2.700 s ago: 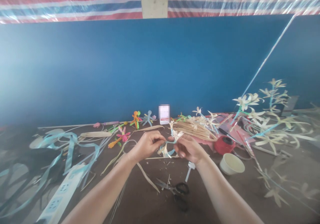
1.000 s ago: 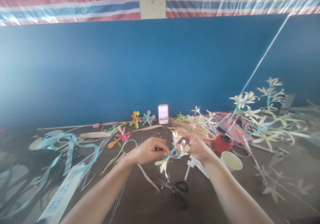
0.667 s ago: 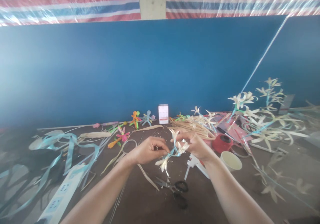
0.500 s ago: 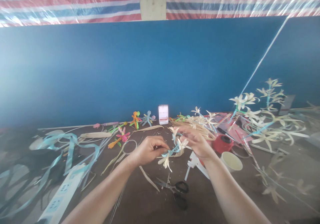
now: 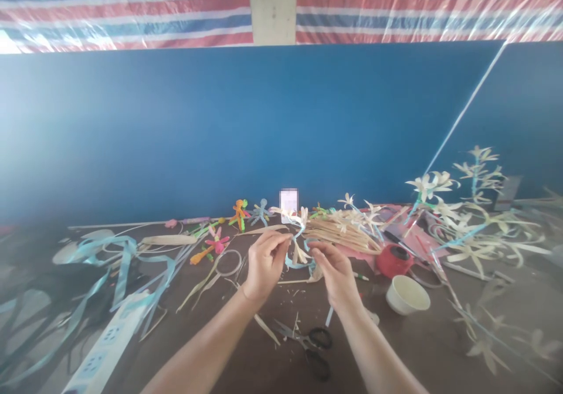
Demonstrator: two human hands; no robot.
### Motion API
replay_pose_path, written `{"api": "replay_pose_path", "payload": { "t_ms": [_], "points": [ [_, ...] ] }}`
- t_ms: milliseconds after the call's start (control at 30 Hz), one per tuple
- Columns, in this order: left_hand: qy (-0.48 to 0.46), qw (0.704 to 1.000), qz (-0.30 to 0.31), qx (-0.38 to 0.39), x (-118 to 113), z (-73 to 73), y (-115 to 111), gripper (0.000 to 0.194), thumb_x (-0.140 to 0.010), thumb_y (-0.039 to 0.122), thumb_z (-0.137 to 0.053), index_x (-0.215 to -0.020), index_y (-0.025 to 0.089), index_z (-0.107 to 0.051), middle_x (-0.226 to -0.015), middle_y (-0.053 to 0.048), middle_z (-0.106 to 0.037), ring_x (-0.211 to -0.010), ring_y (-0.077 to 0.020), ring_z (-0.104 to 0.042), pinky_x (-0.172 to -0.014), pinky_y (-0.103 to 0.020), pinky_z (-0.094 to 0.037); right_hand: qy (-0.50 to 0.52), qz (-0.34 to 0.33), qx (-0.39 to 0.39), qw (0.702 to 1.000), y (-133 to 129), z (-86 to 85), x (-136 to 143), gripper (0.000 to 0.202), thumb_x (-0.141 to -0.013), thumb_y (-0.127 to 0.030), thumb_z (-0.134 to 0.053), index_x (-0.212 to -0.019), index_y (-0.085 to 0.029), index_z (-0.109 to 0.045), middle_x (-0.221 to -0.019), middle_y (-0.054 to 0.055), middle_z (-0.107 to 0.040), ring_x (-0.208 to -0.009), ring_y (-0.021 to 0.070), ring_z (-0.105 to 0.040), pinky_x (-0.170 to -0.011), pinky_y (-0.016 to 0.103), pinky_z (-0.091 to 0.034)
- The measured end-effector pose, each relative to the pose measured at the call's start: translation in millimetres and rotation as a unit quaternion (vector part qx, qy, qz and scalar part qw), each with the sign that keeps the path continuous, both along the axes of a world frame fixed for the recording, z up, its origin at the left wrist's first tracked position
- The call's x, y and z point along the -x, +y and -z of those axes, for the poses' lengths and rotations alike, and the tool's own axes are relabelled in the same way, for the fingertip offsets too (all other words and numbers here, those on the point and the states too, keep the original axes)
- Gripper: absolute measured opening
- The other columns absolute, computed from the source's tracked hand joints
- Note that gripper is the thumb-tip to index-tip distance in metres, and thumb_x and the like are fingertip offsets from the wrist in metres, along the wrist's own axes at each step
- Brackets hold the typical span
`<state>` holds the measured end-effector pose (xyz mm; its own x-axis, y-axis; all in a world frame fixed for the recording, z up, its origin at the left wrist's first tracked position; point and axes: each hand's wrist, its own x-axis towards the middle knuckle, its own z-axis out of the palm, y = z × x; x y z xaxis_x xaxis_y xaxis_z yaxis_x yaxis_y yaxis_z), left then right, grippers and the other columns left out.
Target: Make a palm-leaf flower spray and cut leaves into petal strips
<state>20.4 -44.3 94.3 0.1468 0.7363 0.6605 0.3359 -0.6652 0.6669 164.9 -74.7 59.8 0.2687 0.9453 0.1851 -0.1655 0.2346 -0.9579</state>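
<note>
A spray of white artificial flowers (image 5: 300, 255) on a light-blue wrapped stem stands upright between my hands. My left hand (image 5: 267, 263) is closed, with thumb and fingertips pinching the stem from the left. On the other side, my right hand (image 5: 335, 269) is closed in a pinch on a light-blue strip (image 5: 290, 262), which curves below the flowers. The exact grip point is small and partly hidden by the fingers. Open-bladed scissors with black handles (image 5: 320, 338) lie below the hands. A white glue gun's tip (image 5: 329, 316) shows beside my right forearm, which covers most of it.
A cream cup (image 5: 407, 295) and a red roll (image 5: 393, 259) stand at right, near several finished flower sprays (image 5: 470, 230). Blue ribbon (image 5: 125, 259) and a power strip (image 5: 103, 347) lie left. Pale strips (image 5: 341, 234) and fuzzy figures (image 5: 240, 213) line the back.
The spray has turned from slanting downward to upright. My left hand has risen and tilted upward; my right hand has lowered, its fingers now on the blue strip. The view has tipped slightly up.
</note>
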Motion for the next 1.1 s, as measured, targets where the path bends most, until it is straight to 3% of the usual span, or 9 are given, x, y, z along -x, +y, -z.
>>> {"api": "replay_pose_path", "payload": {
  "t_ms": [100, 300, 533, 700, 833, 1000, 1100],
  "points": [
    [-0.085, 0.994, -0.001, 0.07, -12, -7.5, 0, 0.016, -0.077, 0.022, -0.049, -0.086, 0.018, -0.062, -0.078, -0.005, -0.058, -0.069, -0.013, -0.054, -0.061, -0.024, -0.043, 0.019, 0.024, -0.004, 1.0, 6, -0.8, 1, 0.023, -0.073, -0.036, -0.056, -0.086, -0.018, -0.063, -0.082, 0.004, -0.063, -0.076, 0.0178, -0.055, -0.068, 0.028, -0.04],
    [-0.259, 0.948, 0.049, 0.177, -30, -9.2, 3, 0.016, -0.073, 0.025, -0.055, -0.083, 0.015, -0.061, -0.062, 0.0, -0.054, -0.056, -0.0105, -0.051, -0.055, -0.022, -0.041, -0.002, -0.062, 0.021, 0.998, 7, 7.2, 14, 0.024, -0.071, -0.035, -0.058, -0.087, -0.018, -0.063, -0.078, 0.004, -0.065, -0.073, 0.0188, -0.057, -0.068, 0.03, -0.042],
    [-0.45, 0.829, 0.117, 0.311, -26, 6.6, 10, 0.016, -0.065, 0.023, -0.063, -0.079, 0.014, -0.061, -0.058, 0.001, -0.055, -0.052, -0.0087, -0.052, -0.051, -0.02, -0.041, -0.032, -0.079, 0.015, 0.996, 4, 9.1, 21, 0.021, -0.073, -0.034, -0.056, -0.088, -0.02, -0.062, -0.076, 0.003, -0.063, -0.073, 0.0181, -0.057, -0.067, 0.029, -0.043],
    [-0.507, 0.778, 0.161, 0.335, -16, 12.7, 18, 0.016, -0.066, 0.021, -0.064, -0.08, 0.014, -0.06, -0.068, 0.0, -0.056, -0.057, -0.0074, -0.052, -0.054, -0.02, -0.045, -0.068, -0.064, -0.002, 0.996, 4, 4.6, 24, 0.019, -0.075, -0.031, -0.055, -0.086, -0.018, -0.062, -0.072, 0.002, -0.061, -0.067, 0.0151, -0.054, -0.063, 0.027, -0.041],
    [-0.518, 0.754, 0.184, 0.36, -11, 17.6, 21, 0.017, -0.068, 0.024, -0.062, -0.083, 0.014, -0.06, -0.065, 0.001, -0.055, -0.057, -0.0068, -0.053, -0.055, -0.019, -0.046, -0.082, -0.03, -0.011, 0.996, 4, 3.0, 28, 0.018, -0.075, -0.031, -0.054, -0.083, -0.018, -0.062, -0.066, 0.001, -0.059, -0.06, 0.0136, -0.051, -0.057, 0.024, -0.04],
    [-0.497, 0.75, 0.196, 0.391, -7, 19.4, 20, 0.019, -0.066, 0.025, -0.065, -0.081, 0.014, -0.059, -0.06, 0.003, -0.054, -0.052, -0.0052, -0.051, -0.052, -0.017, -0.045, -0.065, 0.006, -0.028, 0.997, 8, -3.5, 28, 0.02, -0.075, -0.032, -0.053, -0.087, -0.017, -0.059, -0.078, 0.004, -0.06, -0.069, 0.0153, -0.054, -0.062, 0.026, -0.043],
    [-0.481, 0.753, 0.215, 0.395, -5, 19.4, 18, 0.018, -0.067, 0.026, -0.063, -0.08, 0.014, -0.059, -0.057, 0.003, -0.052, -0.049, -0.0046, -0.048, -0.047, -0.016, -0.043, -0.05, -0.013, -0.026, 0.998, 13, -5.8, 29, 0.026, -0.075, -0.033, -0.053, -0.096, -0.017, -0.057, -0.09, 0.007, -0.061, -0.074, 0.0171, -0.056, -0.066, 0.029, -0.046]
  ]
}}
